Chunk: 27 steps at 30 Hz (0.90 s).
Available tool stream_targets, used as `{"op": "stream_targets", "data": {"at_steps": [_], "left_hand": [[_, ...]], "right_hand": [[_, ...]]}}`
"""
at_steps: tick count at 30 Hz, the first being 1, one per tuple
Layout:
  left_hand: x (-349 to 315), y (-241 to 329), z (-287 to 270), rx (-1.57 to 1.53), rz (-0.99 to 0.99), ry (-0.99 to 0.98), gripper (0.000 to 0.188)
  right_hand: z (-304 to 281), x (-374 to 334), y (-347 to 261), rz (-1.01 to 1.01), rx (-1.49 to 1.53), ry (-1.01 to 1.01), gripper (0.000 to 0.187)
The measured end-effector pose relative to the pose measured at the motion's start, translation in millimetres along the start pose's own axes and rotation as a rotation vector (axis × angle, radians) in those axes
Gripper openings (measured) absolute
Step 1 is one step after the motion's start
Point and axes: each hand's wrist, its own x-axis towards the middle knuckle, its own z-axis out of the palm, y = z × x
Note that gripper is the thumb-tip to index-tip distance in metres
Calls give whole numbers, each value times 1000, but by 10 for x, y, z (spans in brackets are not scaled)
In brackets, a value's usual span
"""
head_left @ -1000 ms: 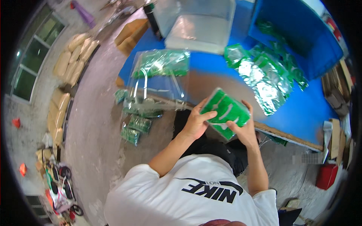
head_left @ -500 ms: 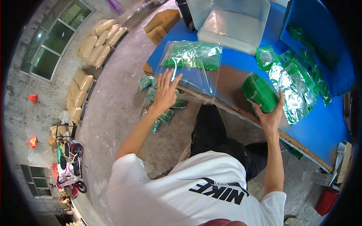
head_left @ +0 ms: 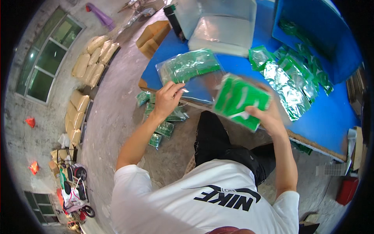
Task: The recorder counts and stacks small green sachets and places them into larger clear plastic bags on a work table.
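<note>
My right hand point(head_left: 269, 115) grips a stack of green packets point(head_left: 240, 99), thumb on top, over the table's front edge. The stack is slightly blurred. My left hand point(head_left: 169, 100) has its fingers curled together at the near edge of a clear plastic bag point(head_left: 198, 89), pinching the film. Inside the bag's far part lies a layer of green packets point(head_left: 193, 66). The held stack is at the right side of the bag, and whether they touch I cannot tell.
Loose green packets point(head_left: 288, 87) spill from a blue bin point(head_left: 315, 43) on the blue table point(head_left: 323, 128). A clear box point(head_left: 222, 33) of flat bags stands at the back beside a black cylinder point(head_left: 175, 23). Filled bags point(head_left: 163, 128) lie on the floor, near an open carton point(head_left: 153, 37).
My right hand has brought the green stack leftward, turning its broad face up, close to the bag. My left hand's fingers went from spread flat on the bag to curled at its edge.
</note>
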Motion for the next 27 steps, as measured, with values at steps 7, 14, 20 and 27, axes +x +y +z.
{"op": "stream_targets", "data": {"at_steps": [7, 14, 20, 27], "left_hand": [[194, 748, 343, -199, -134, 149, 11], [254, 1413, 788, -357, -161, 109, 14], [331, -132, 543, -772, -694, 222, 64], [387, -762, 750, -1213, -829, -260, 71]], "right_hand": [[367, 675, 293, 594, 197, -381, 51], [803, 1251, 646, 215, -283, -145, 82], [767, 1390, 510, 489, 85, -268, 92], [942, 1514, 453, 484, -271, 73, 110]]}}
